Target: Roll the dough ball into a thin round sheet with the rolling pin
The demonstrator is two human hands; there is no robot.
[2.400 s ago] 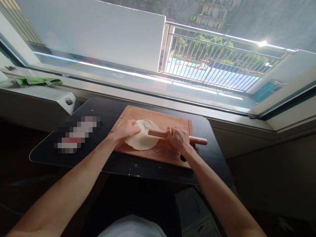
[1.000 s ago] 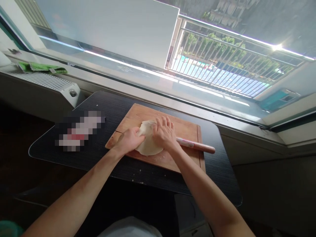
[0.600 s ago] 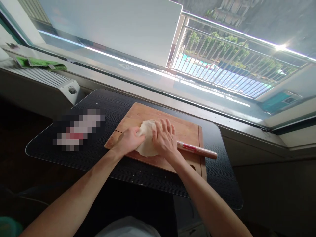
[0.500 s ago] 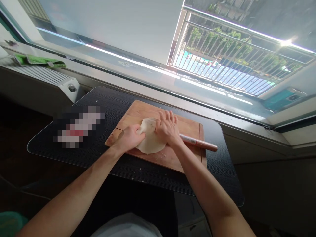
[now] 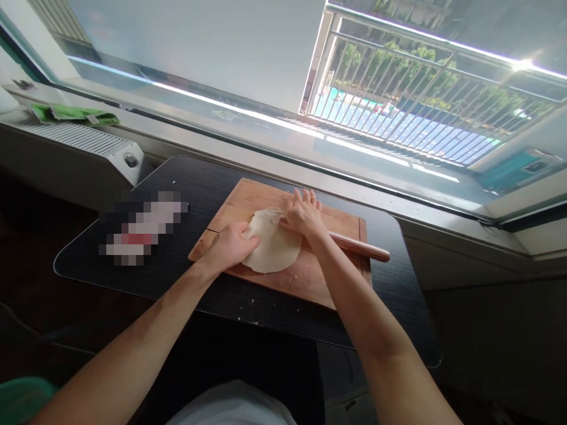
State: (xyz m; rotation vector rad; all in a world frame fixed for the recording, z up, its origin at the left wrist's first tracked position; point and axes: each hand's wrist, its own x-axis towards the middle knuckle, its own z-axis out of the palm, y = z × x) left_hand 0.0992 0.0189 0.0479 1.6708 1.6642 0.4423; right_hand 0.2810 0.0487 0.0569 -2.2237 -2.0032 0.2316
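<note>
On the wooden board (image 5: pixel 233 203), the dough (image 5: pixel 277 251) shows more of its face than half a second ago, the rolling pin (image 5: pixel 365 247) having moved toward its far edge; it looks pale, thin, roughly round. The left hand (image 5: pixel 228 245) pinches its rim; the right hand (image 5: pixel 305 213), fingers outstretched, presses the pin.

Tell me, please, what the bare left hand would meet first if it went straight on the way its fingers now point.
The thin, pale, roughly round dough sheet, which the left hand touches; beyond, probably the brown cylindrical rolling pin, though depth is unclear.
</note>
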